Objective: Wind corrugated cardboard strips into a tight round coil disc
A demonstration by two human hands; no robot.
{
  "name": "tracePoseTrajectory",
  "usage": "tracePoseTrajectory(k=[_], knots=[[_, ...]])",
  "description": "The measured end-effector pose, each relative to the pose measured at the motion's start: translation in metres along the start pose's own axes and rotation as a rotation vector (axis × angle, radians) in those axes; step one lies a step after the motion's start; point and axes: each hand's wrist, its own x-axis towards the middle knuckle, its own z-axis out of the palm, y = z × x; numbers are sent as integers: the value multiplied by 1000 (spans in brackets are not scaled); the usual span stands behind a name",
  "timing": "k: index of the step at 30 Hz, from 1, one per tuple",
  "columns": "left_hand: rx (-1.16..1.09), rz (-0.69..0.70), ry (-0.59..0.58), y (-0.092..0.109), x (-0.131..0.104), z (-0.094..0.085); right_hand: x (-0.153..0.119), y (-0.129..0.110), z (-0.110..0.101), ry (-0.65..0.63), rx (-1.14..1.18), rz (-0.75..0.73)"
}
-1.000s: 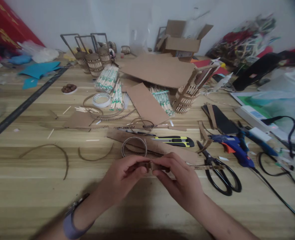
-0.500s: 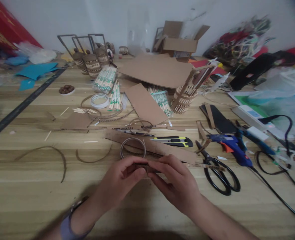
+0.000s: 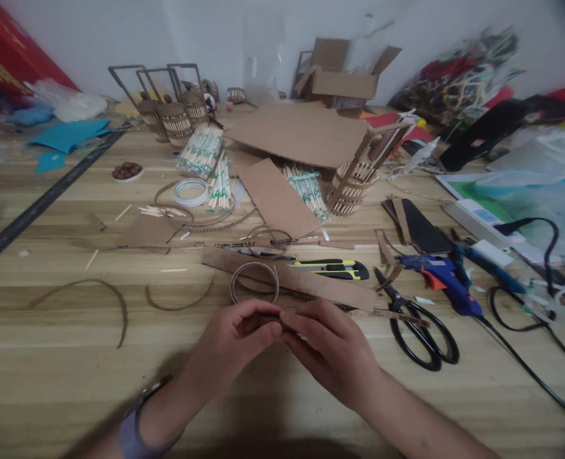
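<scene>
My left hand (image 3: 232, 347) and my right hand (image 3: 335, 350) meet at the front middle of the table, fingertips pinched together. Between them is a small brown cardboard strip (image 3: 270, 316), mostly covered by the fingers. Just beyond my left fingers stands a thin round ring (image 3: 232, 284). Behind both hands lies a long cardboard strip (image 3: 325, 288), with a yellow-and-black utility knife (image 3: 352, 269) along its far edge. To the right of my right hand are black-handled scissors (image 3: 409, 317) and a blue hot glue gun (image 3: 449, 284).
Curved cardboard strips (image 3: 120, 306) lie at left. Farther back are a tape roll (image 3: 190, 200), wrapped chopsticks (image 3: 201, 150), cardboard sheets (image 3: 282, 201) and a small wooden-slat bucket (image 3: 349, 191). Glue gun cords (image 3: 526, 376) trail along the right side.
My right fingers have shifted slightly left and closed in on the left fingertips, covering more of the cardboard strip. The things on the table stay where they were.
</scene>
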Motion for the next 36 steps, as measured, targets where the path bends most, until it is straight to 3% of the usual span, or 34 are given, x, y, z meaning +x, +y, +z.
tracePoseTrajectory(k=[7,12,19,24,30,36], knots=[[-59,-32,60,0,2,2,2,-5,0,68,-61,10],[-147,-29,32,-1,2,-1,6,-9,-4,132,-110,45],[-345,-20,-40,-4,2,-4,3,-2,-8,46,106,58],[-498,-21,-102,1,2,-2,1,1,-8,9,131,79],[-367,-39,-127,-5,4,-6,0,0,-7,4,1,-47],[-145,-24,57,-3,1,-2,-6,3,-3,-57,-214,-121]])
